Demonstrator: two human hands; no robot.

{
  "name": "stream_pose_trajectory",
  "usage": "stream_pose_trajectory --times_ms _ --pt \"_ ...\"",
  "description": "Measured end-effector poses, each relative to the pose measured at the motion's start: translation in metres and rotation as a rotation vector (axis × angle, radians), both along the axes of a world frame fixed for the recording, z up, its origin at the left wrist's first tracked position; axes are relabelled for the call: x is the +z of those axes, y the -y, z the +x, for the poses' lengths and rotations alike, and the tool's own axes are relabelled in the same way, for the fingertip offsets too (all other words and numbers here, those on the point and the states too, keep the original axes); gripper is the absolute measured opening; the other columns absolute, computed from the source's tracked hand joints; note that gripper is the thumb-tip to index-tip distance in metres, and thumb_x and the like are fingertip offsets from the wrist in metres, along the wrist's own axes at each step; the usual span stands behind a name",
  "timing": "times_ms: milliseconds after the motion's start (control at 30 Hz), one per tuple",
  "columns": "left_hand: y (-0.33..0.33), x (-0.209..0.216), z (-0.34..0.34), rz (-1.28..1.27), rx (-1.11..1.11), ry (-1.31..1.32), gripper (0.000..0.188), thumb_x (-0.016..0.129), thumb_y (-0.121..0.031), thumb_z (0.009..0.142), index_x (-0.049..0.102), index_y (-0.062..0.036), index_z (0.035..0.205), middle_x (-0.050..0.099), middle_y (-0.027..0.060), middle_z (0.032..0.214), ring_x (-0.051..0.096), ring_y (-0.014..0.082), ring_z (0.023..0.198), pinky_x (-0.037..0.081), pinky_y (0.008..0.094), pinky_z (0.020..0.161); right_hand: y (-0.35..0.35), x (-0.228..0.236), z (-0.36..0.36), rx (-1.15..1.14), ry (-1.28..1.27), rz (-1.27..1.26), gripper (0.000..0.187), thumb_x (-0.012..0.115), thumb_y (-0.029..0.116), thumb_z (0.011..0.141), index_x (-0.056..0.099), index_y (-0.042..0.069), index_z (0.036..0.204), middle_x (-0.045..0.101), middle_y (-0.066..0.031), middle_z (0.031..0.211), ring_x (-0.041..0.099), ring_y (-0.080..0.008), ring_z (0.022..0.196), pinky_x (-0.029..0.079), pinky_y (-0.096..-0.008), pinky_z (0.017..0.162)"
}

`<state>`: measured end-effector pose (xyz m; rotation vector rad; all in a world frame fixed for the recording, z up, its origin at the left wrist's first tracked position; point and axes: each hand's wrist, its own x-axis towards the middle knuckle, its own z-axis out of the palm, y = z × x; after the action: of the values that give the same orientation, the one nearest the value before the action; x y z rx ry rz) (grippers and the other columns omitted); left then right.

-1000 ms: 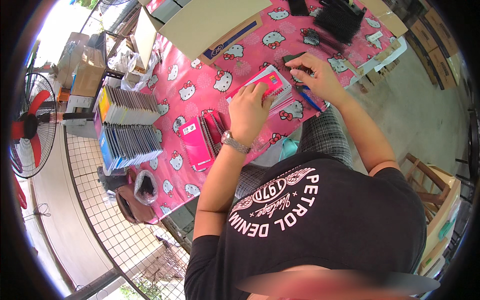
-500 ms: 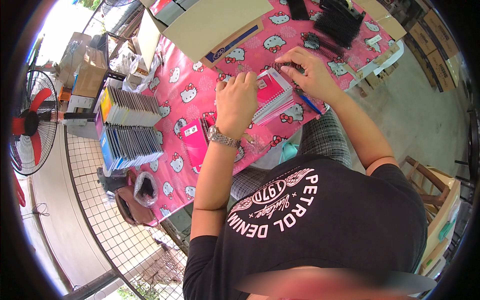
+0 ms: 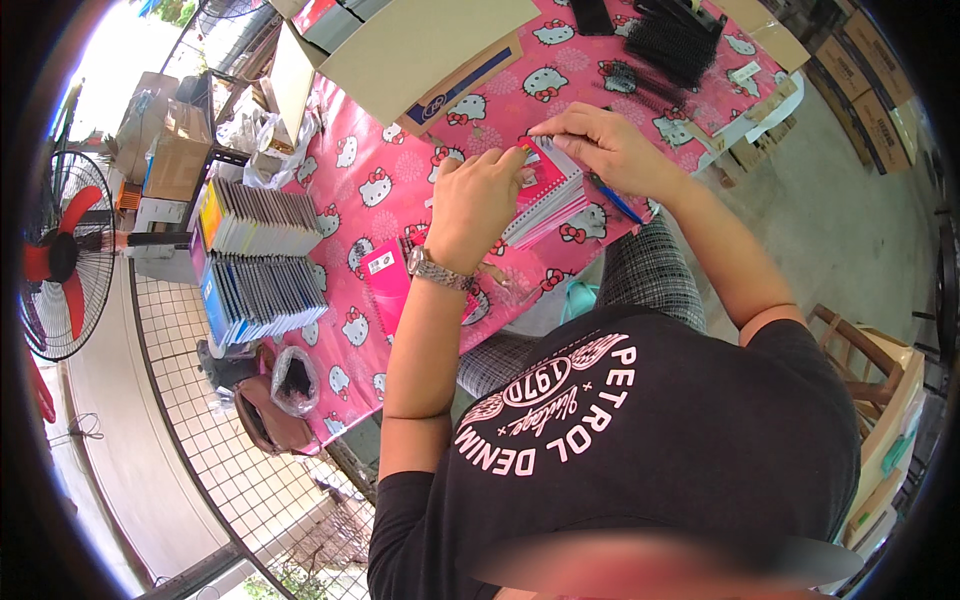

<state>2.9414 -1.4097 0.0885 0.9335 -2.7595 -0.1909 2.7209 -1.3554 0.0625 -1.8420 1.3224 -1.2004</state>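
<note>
A pink-and-red notebook with a row of punched holes lies on top of a small stack of loose punched pages and covers. My left hand, wearing a metal watch, curls its fingers on the notebook's left edge. At the notebook's far edge my right hand pinches thumb and forefinger together on a thin black spiral wire, mostly hidden by the fingers. A blue pen-like tool lies just right of the stack. Left of my left wrist are pink spiral notebooks, partly covered by my forearm.
Two rows of bound notebooks stand at the table's left. A cardboard box sits at the far side. Black spiral wires are heaped at far right. A brown bag is at the left corner, near a fan.
My right hand has shifted slightly left along the notebook's far edge, its fingers closing nearer my left hand. My left hand stays at the notebook's left side.
</note>
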Motion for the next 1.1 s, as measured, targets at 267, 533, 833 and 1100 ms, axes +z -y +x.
stream_pose_trajectory --times_ms 267,533,833,1100 --pt "-0.006 0.000 -0.002 -0.042 0.029 0.012 0.014 0.056 -0.024 0.099 0.058 -0.0109 0.102 0.067 0.0057 0.091 0.065 0.0270 0.090 0.042 0.0452 0.078 0.001 0.000 -0.001 0.122 0.007 -0.038 0.023 0.064 0.007 0.094 0.074 0.008 0.114 0.058 -0.0051 0.094 0.059 -0.0167 0.088 0.049 -0.0302 0.079" --pt "-0.006 -0.001 0.000 -0.065 0.015 0.006 0.016 0.057 -0.022 0.097 0.059 -0.0095 0.106 0.067 0.0063 0.092 0.064 0.0269 0.092 0.043 0.0464 0.081 0.000 0.016 0.000 0.205 0.222 0.486 0.029 0.063 0.010 0.096 0.068 0.011 0.125 0.057 -0.0026 0.081 0.056 -0.0133 0.079 0.047 -0.0298 0.070" --pt "-0.023 -0.012 -0.012 -0.161 0.074 -0.138 0.023 0.060 -0.014 0.090 0.058 -0.0054 0.111 0.066 0.0118 0.101 0.062 0.0314 0.098 0.043 0.0482 0.090 -0.004 0.019 0.000 0.151 -0.063 0.125 0.033 0.063 0.008 0.093 0.057 0.005 0.125 0.061 -0.0050 0.079 0.060 -0.0152 0.067 0.049 -0.0342 0.062" --pt "-0.028 -0.008 -0.005 -0.074 0.018 -0.247 0.023 0.062 -0.019 0.093 0.059 -0.0051 0.111 0.067 0.0124 0.091 0.063 0.0329 0.092 0.042 0.0458 0.092 0.004 0.017 -0.002 0.199 0.090 0.350 0.035 0.056 0.018 0.100 0.053 0.004 0.132 0.067 -0.0121 0.100 0.066 -0.0243 0.087 0.053 -0.0368 0.077"
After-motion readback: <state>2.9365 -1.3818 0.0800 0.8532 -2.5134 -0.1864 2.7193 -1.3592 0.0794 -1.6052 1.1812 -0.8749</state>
